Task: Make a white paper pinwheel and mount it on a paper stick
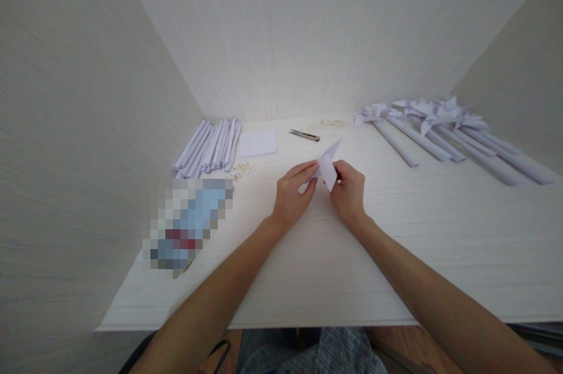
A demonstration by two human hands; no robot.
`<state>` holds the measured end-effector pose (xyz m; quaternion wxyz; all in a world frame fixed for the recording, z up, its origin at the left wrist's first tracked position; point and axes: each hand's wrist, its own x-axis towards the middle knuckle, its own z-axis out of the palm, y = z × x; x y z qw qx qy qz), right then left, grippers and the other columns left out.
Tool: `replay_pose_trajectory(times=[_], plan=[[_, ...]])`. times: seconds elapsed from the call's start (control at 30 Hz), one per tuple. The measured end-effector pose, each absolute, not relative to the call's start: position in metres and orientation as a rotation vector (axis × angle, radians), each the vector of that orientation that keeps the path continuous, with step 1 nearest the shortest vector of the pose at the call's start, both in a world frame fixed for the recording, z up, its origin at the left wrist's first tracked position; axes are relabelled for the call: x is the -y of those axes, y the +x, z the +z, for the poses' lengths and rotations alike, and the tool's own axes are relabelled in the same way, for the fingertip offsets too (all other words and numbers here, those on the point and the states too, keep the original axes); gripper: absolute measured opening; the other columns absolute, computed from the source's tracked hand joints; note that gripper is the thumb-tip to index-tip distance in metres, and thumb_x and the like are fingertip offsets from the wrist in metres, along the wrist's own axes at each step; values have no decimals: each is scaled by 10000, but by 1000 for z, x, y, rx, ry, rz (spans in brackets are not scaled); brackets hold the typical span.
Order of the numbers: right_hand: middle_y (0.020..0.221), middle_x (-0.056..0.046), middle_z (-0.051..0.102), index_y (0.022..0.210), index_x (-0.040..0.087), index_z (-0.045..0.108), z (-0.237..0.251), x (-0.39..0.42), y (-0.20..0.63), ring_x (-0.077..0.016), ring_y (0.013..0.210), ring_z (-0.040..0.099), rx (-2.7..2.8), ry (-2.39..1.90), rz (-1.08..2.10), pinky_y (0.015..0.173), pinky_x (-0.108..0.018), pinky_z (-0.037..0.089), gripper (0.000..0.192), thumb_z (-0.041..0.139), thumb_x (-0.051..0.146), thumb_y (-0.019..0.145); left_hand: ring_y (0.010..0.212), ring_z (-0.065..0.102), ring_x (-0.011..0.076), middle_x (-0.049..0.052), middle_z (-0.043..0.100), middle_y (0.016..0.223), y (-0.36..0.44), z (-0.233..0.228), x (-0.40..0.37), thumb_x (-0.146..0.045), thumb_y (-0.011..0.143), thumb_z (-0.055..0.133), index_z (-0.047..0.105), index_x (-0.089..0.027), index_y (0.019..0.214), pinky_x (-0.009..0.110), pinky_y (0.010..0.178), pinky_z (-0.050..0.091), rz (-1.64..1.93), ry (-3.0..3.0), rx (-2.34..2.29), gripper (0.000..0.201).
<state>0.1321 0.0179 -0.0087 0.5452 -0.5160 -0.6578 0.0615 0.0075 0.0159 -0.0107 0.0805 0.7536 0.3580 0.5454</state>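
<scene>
Above the middle of the white table, both hands are closed on a folded piece of white paper (328,171), its pointed blades bent like a pinwheel head. My left hand (292,193) pinches the paper's left side between thumb and fingers. On the other side my right hand (350,192) grips its lower right edge, with the fingertips partly hidden behind a blade. Beyond the hands lies a pair of small thread snips (304,135), blades toward the left.
Rolled paper tubes (210,150) lie piled at the back left, beside square paper sheets (258,143) and small stick pieces (243,170). More small pieces (331,123) lie by the back wall. Several paper pinwheels on tubes (440,128) fill the back right. A pixelated object (193,224) lies left.
</scene>
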Motion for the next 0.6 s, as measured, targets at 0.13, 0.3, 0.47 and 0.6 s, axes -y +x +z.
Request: replay_pose_trajectory(times=[0.13, 0.3, 0.47, 0.6], plan=[[554, 12, 510, 590, 190, 488, -7, -16, 133, -116, 511, 461, 1560, -1187, 147, 482, -229, 346, 136, 436, 87, 661, 933, 609, 139, 87, 650, 1017, 8, -10, -14, -118, 774, 519, 637, -168, 976, 285, 830, 511, 1686, 2282, -1037, 239], [546, 16, 509, 592, 186, 496, -6, -15, 132, -111, 505, 470, 1550, -1158, 142, 474, -224, 344, 139, 445, 84, 671, 890, 595, 129, 86, 630, 961, 8, -9, -14, -104, 763, 532, 630, -152, 959, 268, 779, 513, 1756, 2325, -1006, 224], [551, 15, 514, 594, 186, 502, -7, -15, 133, -113, 504, 471, 1535, -1157, 157, 470, -227, 344, 134, 451, 90, 672, 879, 598, 124, 83, 636, 952, 8, -9, -15, -94, 759, 535, 631, -153, 943, 253, 772, 511, 1765, 2328, -1006, 216], [553, 14, 520, 595, 188, 502, -6, -15, 133, -114, 502, 475, 1551, -1156, 160, 472, -228, 347, 139, 444, 86, 668, 889, 601, 128, 86, 641, 956, 8, -9, -15, -95, 759, 535, 631, -150, 950, 262, 781, 512, 1778, 2328, -1002, 221]])
